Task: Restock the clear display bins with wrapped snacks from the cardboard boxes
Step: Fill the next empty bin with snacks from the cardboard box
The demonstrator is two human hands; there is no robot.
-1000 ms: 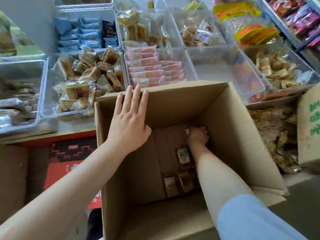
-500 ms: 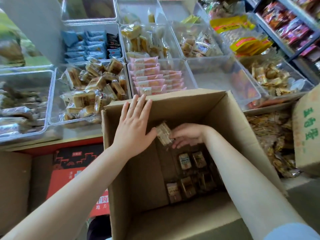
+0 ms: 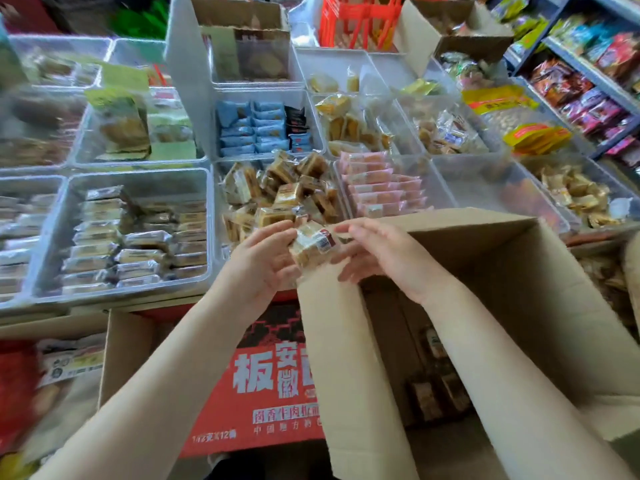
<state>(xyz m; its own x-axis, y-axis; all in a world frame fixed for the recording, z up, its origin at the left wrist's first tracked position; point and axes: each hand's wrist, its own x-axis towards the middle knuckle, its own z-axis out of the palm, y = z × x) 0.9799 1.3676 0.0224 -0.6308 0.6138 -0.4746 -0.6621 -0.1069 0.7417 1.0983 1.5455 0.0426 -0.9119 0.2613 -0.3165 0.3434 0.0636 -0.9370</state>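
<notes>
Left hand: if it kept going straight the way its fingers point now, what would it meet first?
Probably the wrapped snack that the left hand already touches, then the right hand beyond it; depth is unclear.

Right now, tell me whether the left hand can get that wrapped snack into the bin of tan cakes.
Probably yes. The left hand holds the wrapped snack at the near edge of the bin of tan cakes, just ahead of it, and nothing stands between. The cardboard box lies to the right.
</notes>
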